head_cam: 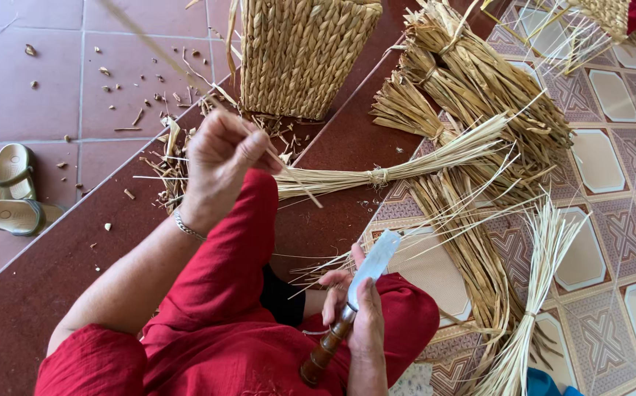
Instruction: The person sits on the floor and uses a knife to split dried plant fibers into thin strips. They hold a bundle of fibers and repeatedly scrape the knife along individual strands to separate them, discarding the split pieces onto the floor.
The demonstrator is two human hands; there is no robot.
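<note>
My left hand [219, 158] is raised above my red-clad knee and pinches a thin straw strand [186, 77] that runs up to the top left and down past the fingers. My right hand [358, 315] grips a knife [365, 275] with a brown wooden handle and a pale blade that points up and right. Its fingers also touch loose strands beside the blade. A tied bundle of pale straw [398, 167] lies across the floor between the two hands.
A woven straw basket [299, 51] stands at the top middle. Bundles of flat dried reeds [472, 81] lie on the patterned tiles at right, with another tied sheaf [534, 293] at lower right. Green sandals [11, 191] sit left, and straw scraps litter the red step.
</note>
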